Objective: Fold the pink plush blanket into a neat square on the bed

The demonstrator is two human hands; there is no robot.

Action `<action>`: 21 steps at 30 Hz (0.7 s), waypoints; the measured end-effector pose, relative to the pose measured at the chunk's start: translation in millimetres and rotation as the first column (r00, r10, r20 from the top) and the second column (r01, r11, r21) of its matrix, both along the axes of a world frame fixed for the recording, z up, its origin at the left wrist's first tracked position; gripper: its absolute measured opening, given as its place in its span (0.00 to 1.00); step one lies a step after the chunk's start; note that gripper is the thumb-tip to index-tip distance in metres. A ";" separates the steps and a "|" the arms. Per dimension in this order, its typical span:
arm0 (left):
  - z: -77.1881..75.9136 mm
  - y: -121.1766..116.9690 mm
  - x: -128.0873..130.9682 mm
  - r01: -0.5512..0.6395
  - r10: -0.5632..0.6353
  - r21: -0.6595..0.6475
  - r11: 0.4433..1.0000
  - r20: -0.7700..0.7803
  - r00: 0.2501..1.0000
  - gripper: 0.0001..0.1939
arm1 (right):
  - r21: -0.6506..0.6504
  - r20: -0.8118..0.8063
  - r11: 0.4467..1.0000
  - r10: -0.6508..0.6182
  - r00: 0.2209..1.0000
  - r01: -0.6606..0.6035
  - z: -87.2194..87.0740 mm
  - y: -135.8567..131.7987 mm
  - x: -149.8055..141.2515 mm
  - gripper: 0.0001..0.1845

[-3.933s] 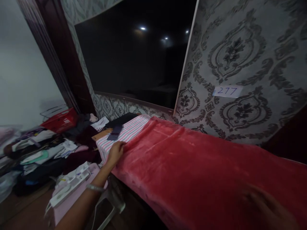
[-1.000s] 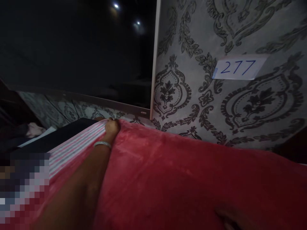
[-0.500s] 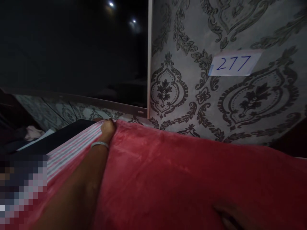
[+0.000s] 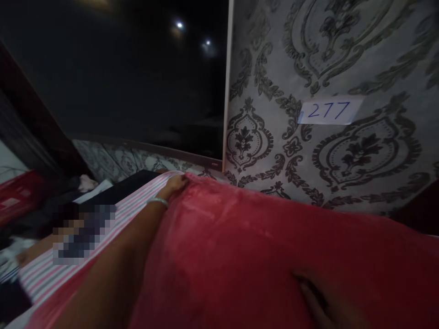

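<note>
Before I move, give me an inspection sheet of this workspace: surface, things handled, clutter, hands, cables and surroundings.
Surface: striped cloth shows past the blanket's left side; what supports it is hidden.
Things handled: red blanket, spread wide, lightly creased near its far left corner.
Clutter: a pixelated dark item on the cloth; a red basket at far left.
Hands: left hand at the blanket's far left corner, grip unclear; right hand low over the blanket, blurred, contact unclear.
Cables: none clearly made out; too dim below the screen.
Surroundings: dark screen reflecting lights; patterned wall bearing a paper marked 277.
</note>
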State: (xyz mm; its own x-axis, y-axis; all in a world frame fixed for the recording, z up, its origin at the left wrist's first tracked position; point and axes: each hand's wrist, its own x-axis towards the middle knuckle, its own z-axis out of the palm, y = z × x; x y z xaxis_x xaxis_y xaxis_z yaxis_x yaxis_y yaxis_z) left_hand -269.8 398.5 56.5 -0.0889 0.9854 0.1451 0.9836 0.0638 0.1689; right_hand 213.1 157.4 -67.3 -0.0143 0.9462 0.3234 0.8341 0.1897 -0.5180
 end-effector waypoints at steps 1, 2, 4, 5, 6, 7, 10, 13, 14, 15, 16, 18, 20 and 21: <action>-1.4 -14.2 1.2 0.035 -0.034 -0.019 0.999 0.006 0.999 0.23 | -0.017 -0.010 1.000 0.013 1.000 -0.014 6.6 1.1 -0.4 0.23; -5.0 -31.7 3.0 0.069 -0.069 -0.037 0.997 0.011 0.998 0.25 | -0.032 -0.023 0.999 0.026 0.999 -0.026 12.0 1.9 -0.9 0.25; -17.6 -75.1 8.8 0.141 -0.140 -0.073 0.987 0.021 0.990 0.28 | -0.057 -0.052 0.997 0.053 0.997 -0.056 18.8 3.2 -2.2 0.26; -25.6 -99.3 12.4 0.179 -0.178 -0.092 0.980 0.020 0.984 0.30 | -0.064 -0.061 0.996 0.064 0.996 -0.068 20.5 3.7 -2.9 0.26; -33.8 -123.4 16.1 0.211 -0.211 -0.108 0.971 0.016 0.977 0.32 | -0.069 -0.064 0.995 0.069 0.996 -0.074 21.5 4.1 -3.6 0.26; -41.7 -146.0 19.9 0.245 -0.247 -0.119 0.962 0.001 0.969 0.33 | -0.078 -0.063 0.994 0.068 0.996 -0.072 22.1 4.5 -4.3 0.26; -58.3 -193.7 30.1 0.215 -0.222 -0.089 0.973 -0.072 0.972 0.34 | -0.092 -0.058 0.994 0.059 0.997 -0.064 22.2 6.1 -5.9 0.27; -61.1 -208.3 39.0 0.152 -0.157 -0.055 0.987 -0.111 0.981 0.32 | -0.067 -0.083 0.994 0.080 0.993 -0.086 20.0 8.7 -4.9 0.27; -60.0 -209.2 41.4 0.147 -0.152 -0.045 0.988 -0.114 0.982 0.31 | -0.065 -0.091 0.994 0.088 0.992 -0.094 18.4 9.8 -3.7 0.27; -58.4 -210.0 43.2 0.145 -0.147 -0.031 0.989 -0.116 0.982 0.30 | -0.066 -0.098 0.993 0.094 0.991 -0.101 16.2 11.2 -2.1 0.28; -56.9 -211.3 44.2 0.140 -0.141 -0.017 0.990 -0.117 0.983 0.29 | -0.069 -0.105 0.992 0.099 0.990 -0.107 13.6 12.7 -0.3 0.28; -54.7 -218.4 43.2 0.118 -0.117 0.001 0.993 -0.119 0.986 0.28 | -0.072 -0.114 0.991 0.106 0.988 -0.115 7.5 16.3 3.2 0.29; -54.1 -233.0 37.7 0.078 -0.076 0.006 0.997 -0.126 0.989 0.28 | -0.069 -0.115 0.990 0.112 0.987 -0.121 2.1 19.8 5.6 0.29; -54.3 -243.4 33.3 0.057 -0.055 0.008 0.998 -0.130 0.990 0.28 | -0.065 -0.115 0.990 0.115 0.987 -0.123 0.3 21.2 6.2 0.29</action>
State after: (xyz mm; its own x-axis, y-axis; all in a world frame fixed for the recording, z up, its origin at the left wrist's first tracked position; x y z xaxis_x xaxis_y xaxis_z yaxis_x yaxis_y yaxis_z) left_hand -236.5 155.1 2.1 -0.0135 0.9866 0.1627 0.9992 0.0070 0.0405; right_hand 219.3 178.6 -66.9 -0.0964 0.9605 0.2612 0.7441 0.2438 -0.6220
